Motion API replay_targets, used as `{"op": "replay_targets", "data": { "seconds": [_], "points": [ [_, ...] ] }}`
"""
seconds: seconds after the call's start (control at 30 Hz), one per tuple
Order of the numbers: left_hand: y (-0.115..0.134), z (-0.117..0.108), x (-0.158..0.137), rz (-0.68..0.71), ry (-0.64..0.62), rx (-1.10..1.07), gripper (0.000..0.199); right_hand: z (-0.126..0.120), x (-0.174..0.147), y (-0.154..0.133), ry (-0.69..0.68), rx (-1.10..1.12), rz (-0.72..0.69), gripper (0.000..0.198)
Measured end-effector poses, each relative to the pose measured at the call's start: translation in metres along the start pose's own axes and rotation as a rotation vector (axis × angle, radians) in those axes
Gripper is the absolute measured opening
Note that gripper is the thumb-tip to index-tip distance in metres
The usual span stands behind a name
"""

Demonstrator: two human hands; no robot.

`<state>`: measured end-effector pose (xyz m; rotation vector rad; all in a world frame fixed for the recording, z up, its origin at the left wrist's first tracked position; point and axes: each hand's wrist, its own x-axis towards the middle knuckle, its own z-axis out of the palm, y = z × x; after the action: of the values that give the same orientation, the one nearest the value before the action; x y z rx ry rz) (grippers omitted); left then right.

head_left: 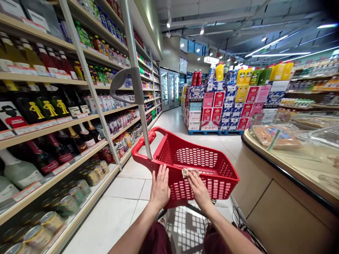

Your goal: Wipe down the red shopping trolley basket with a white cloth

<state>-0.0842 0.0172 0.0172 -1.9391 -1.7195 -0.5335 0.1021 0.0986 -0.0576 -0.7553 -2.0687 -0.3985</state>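
Note:
A red plastic shopping cart basket (177,176) with perforated walls stands in front of me, its lower frame partly hidden. My left hand (160,187) lies flat on the near side wall, below the rim, with its fingers stretched upward. On the same side, further right, my right hand (199,188) presses a crumpled, light-coloured cloth (191,173) against the top rim. From the cart's left end rises a metal pole (145,127) carrying a grey looped handle (127,86).
Shelves (92,116) of bottles and cans run along the left. At right is a display counter (275,187) with a dark edge and packaged food; cables (239,222) lie at its foot. Stacked drink cartons (225,106) stand on blue pallets ahead, with glass-door fridges (169,88) behind.

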Motion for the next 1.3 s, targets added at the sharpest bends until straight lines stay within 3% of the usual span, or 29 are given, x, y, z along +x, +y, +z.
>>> {"op": "replay_targets", "data": {
  "seconds": [0.13,0.3,0.5,0.67,0.87,1.07,1.2,1.3],
  "points": [
    [0.019,0.009,0.005,0.047,-0.047,0.000,0.071,-0.007,-0.024,0.002,-0.061,0.010,-0.102,0.038],
    [0.046,0.018,0.017,0.129,-0.098,-0.031,0.065,-0.026,-0.029,0.030,-0.006,-0.028,0.048,0.039],
    [0.071,0.028,0.019,0.283,-0.189,-0.078,0.067,-0.035,-0.081,0.050,-0.107,-0.032,0.009,0.045],
    [0.092,0.039,0.024,0.302,-0.226,-0.105,0.067,-0.047,-0.076,0.068,-0.053,-0.092,0.168,0.047],
    [0.111,0.047,0.026,0.418,-0.258,-0.096,0.065,-0.047,-0.102,0.077,-0.103,-0.133,0.068,0.047],
    [0.120,0.042,0.037,0.416,-0.279,-0.122,0.063,-0.062,-0.117,0.104,-0.009,-0.204,0.264,0.057],
    [0.124,0.041,0.039,0.456,-0.275,-0.116,0.064,-0.066,-0.139,0.111,-0.073,-0.207,0.244,0.063],
    [0.123,0.040,0.040,0.429,-0.290,-0.101,0.065,-0.071,-0.129,0.116,-0.073,-0.212,0.384,0.062]
  ]
}}
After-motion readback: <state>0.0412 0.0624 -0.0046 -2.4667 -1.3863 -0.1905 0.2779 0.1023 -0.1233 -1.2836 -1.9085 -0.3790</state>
